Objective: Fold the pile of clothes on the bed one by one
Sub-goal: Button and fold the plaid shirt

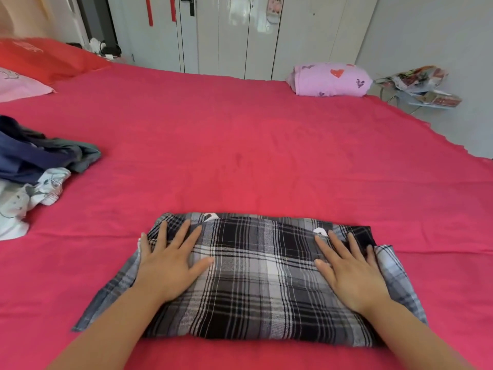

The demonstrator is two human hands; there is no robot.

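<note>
A black, grey and white plaid garment (253, 279) lies partly folded on the red bed sheet (240, 156), near the front edge. My left hand (170, 260) rests flat on its left part with fingers spread. My right hand (349, 268) lies flat on its right part, fingers straight. A loose pile of clothes (34, 166), dark blue, grey and white printed, sits at the left of the bed.
A folded lilac garment with hearts (330, 80) lies at the bed's far right corner. Red and pink pillows (40, 62) are at the far left. White wardrobe doors (253, 33) stand behind the bed. Printed bags (421, 84) lie beyond the right edge.
</note>
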